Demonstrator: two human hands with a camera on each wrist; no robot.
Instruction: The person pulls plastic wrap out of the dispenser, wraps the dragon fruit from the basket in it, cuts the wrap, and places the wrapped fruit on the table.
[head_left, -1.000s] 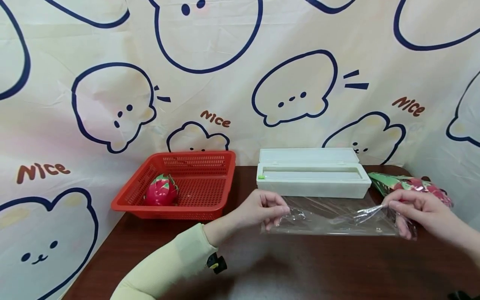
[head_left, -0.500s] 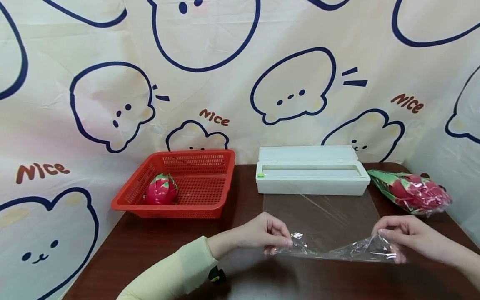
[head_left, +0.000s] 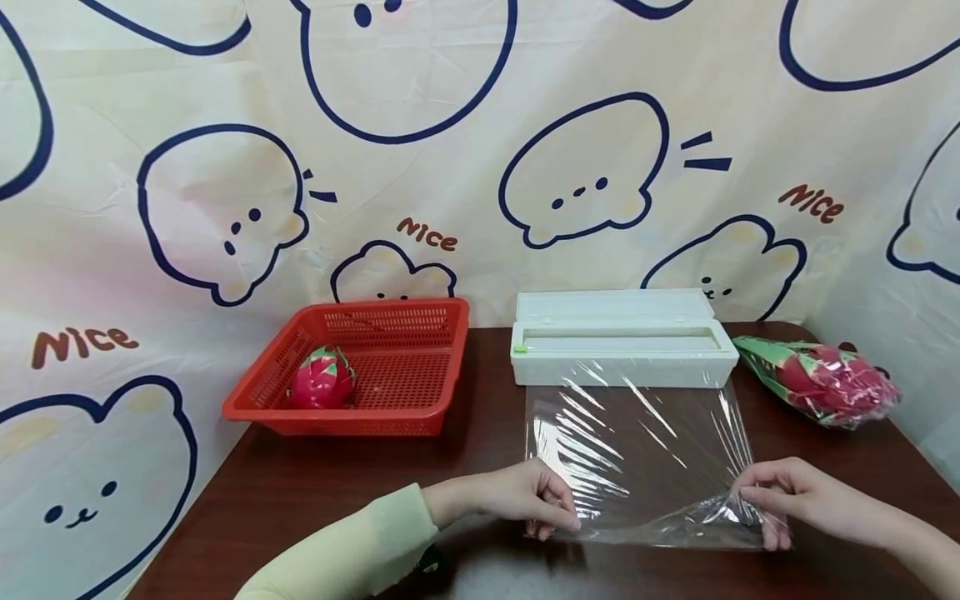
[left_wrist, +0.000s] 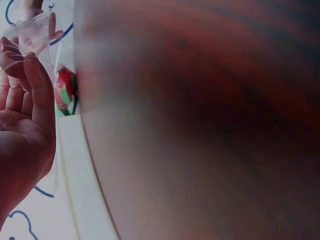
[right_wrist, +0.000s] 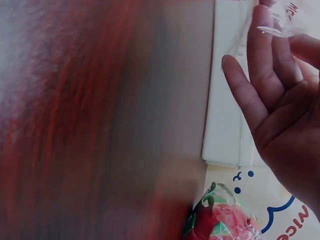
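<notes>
A sheet of clear cling film [head_left: 637,458] stretches from a white cling film dispenser box [head_left: 626,367] toward the near side of the table. My left hand [head_left: 528,496] pinches the sheet's near left corner between thumb and fingers. At the near right corner my right hand [head_left: 795,500] pinches the film, which bunches and creases there. In the left wrist view, film runs up from the fingertips of the left hand [left_wrist: 25,105]. The right wrist view shows film at the fingers of the right hand [right_wrist: 280,85], some of it cut off by the frame.
To the left stands a red plastic basket [head_left: 405,412] with a dragon fruit [head_left: 322,379] inside. A dragon fruit wrapped in film [head_left: 832,383] lies right of the box, whose lid [head_left: 615,306] is raised. A patterned cloth [head_left: 420,183] hangs behind the dark table [head_left: 360,475].
Both hands have moved toward the near edge, drawing a longer length of film from the box. The film has become tauter and shows more glossy streaks. Basket, box and fruits stay put.
</notes>
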